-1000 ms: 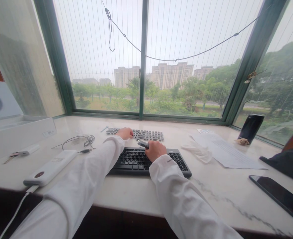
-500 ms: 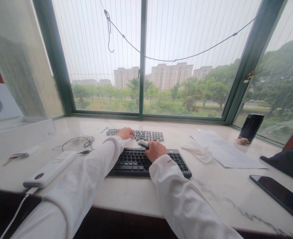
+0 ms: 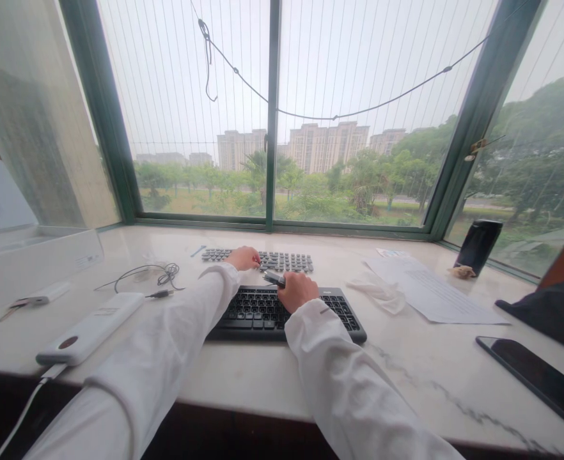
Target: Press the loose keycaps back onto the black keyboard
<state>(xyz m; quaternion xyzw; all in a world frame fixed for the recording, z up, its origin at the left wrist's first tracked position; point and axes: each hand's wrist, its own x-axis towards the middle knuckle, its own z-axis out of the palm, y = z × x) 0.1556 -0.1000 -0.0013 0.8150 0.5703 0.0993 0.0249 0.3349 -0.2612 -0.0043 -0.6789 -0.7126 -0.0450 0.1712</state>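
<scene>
In front of me lies a black keyboard (image 3: 248,324) whose keycaps look to be off, with its dark key sockets bare. Behind it, loose grey keycaps (image 3: 289,262) are laid out in rows. My left hand (image 3: 243,258) reaches over these rows, fingers bent and fingertips down among the keycaps; whatever they pinch is hidden. My right hand (image 3: 298,291) is closed above the keyboard's middle, gripping a small dark tool with a silvery edge (image 3: 274,279) that points left. The tool's kind is unclear.
At left are a white power bank (image 3: 93,329) with a cable, a coiled black cable (image 3: 167,276) and a white box (image 3: 37,262). To the right lie a crumpled tissue (image 3: 382,295), paper sheets (image 3: 435,294), a phone (image 3: 536,377) and a black can (image 3: 478,246).
My left hand has shifted very slightly among the keycaps. The right hand keeps its grip on the small dark tool. The whole view has drifted a little.
</scene>
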